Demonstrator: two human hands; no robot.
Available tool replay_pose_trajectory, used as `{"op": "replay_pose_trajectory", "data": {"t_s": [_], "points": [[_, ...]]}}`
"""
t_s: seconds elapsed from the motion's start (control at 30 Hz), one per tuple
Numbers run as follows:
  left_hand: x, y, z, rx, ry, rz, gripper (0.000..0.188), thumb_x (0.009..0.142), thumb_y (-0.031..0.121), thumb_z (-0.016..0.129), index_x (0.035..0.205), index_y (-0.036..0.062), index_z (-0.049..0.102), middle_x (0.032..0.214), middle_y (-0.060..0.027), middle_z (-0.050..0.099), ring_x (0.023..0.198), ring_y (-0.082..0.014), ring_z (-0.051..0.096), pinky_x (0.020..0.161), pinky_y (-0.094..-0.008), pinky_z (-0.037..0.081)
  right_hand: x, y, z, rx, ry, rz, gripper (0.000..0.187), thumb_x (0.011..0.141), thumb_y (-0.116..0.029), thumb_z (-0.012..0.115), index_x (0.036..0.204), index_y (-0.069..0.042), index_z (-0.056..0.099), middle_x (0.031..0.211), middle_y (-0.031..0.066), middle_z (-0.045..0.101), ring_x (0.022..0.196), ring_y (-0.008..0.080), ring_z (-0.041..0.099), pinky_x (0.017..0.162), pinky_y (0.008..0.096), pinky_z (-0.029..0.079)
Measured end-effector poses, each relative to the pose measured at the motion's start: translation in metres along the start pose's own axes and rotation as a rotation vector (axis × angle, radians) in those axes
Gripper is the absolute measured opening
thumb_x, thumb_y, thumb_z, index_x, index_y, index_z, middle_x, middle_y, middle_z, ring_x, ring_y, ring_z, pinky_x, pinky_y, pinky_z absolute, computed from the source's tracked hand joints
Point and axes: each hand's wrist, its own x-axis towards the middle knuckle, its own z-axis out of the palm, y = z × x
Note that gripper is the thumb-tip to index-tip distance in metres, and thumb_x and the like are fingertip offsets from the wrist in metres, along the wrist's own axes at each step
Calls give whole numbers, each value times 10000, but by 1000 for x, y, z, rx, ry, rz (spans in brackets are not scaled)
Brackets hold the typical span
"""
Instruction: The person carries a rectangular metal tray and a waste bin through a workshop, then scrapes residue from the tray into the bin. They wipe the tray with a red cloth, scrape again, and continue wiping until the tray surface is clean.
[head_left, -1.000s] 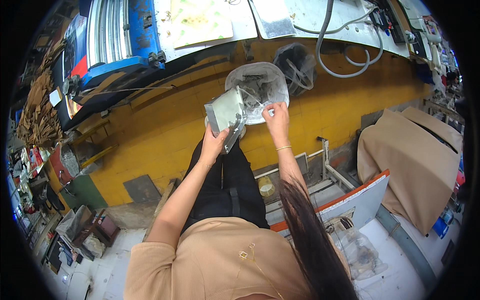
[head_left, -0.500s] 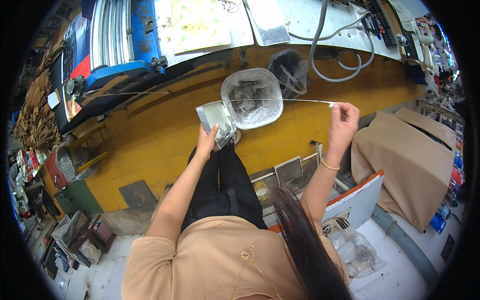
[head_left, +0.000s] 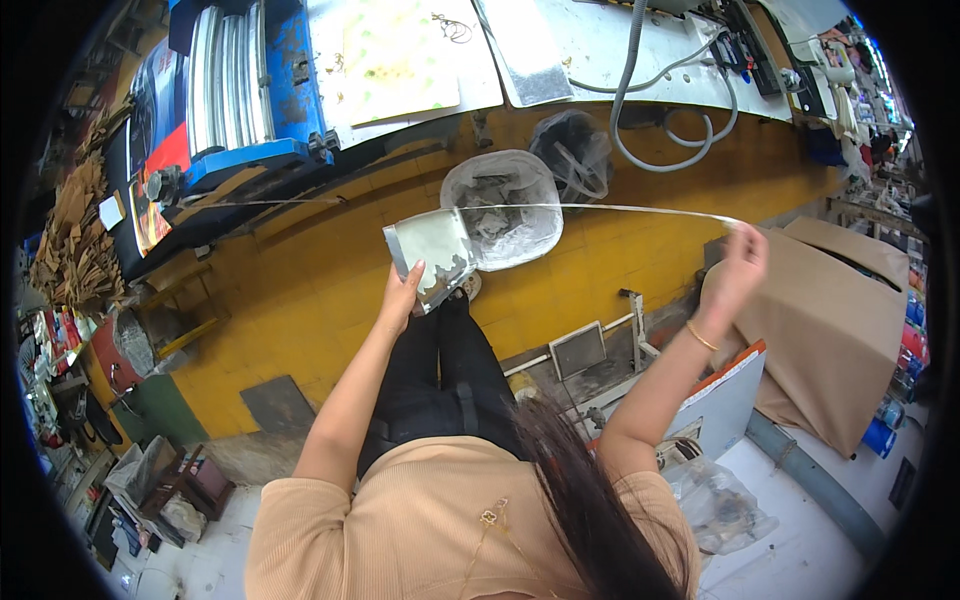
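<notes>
My left hand (head_left: pixel 402 296) grips the lower left edge of a flat, square, pale-green piece (head_left: pixel 430 245) with grey edges and a ragged grey patch, its thumb on top. A thin whitish strip (head_left: pixel 630 209) stretches from the piece's upper right corner across to my right hand (head_left: pixel 737 268). My right hand is raised far to the right, fingers pinched on the strip's end and slightly blurred. Just right of the square piece, under the strip, stands a bin (head_left: pixel 548 240) with a whitish liner and dark scraps inside.
A dark bin with a clear bag (head_left: pixel 572 150) stands behind. Ahead is a white worktable (head_left: pixel 480 85) with a blue roller machine (head_left: pixel 245 150) and a hanging grey hose (head_left: pixel 622 120). At right, a brown sheet (head_left: pixel 810 320) drapes over something, beside a white panel (head_left: pixel 715 400).
My right hand has moved farther right and slightly down, and the strip between my hands has grown longer. My left hand has shifted slightly left with the square piece.
</notes>
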Motion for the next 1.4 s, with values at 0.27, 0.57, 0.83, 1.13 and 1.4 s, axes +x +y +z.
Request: {"op": "replay_pose_trajectory", "data": {"t_s": [0.27, 0.57, 0.83, 1.13, 1.4], "points": [[-33, 34, -11, -14, -143, -55, 518, 892, 196, 649, 1322, 10, 426, 1213, -95, 577, 1094, -169, 547, 948, -314, 432, -117, 32, 136, -86, -689, 18, 127, 781, -116, 716, 811, -12, 649, 761, 91, 650, 648, 155, 608, 631, 283, 495], [-54, 52, -14, 77, -209, -3, 617, 811, 115, 694, 1349, 19, 407, 1270, -72, 535, 1167, -172, 494, 1012, -306, 368, -123, 28, 163, -94, -820, -2, 177, 788, -92, 700, 947, -20, 668, 748, 85, 674, 627, 145, 605, 640, 289, 503], [-61, 67, -18, 12, -271, 50, 617, 786, 113, 714, 1326, 6, 434, 1253, -63, 545, 1154, -161, 498, 1013, -301, 365, -111, 38, 181, -150, -752, -228, 155, 810, -67, 659, 951, -15, 696, 828, 123, 684, 660, 192, 638, 651, 297, 507], [-66, 63, -19, 125, -286, 128, 527, 796, 94, 694, 1272, 3, 486, 1202, -49, 580, 1119, -149, 511, 990, -290, 371, -99, 40, 182, -192, -756, -156, 159, 812, -103, 627, 947, -74, 706, 819, 92, 625, 732, 235, 628, 687, 343, 487], [-67, 62, -24, 251, -251, 202, 382, 798, 38, 631, 1170, 2, 549, 1107, -27, 593, 1006, -123, 510, 917, -261, 388, -81, 31, 169, -414, -912, -507, 295, 818, -34, 584, 1072, -137, 693, 959, 73, 562, 955, 242, 583, 795, 417, 435]]}}
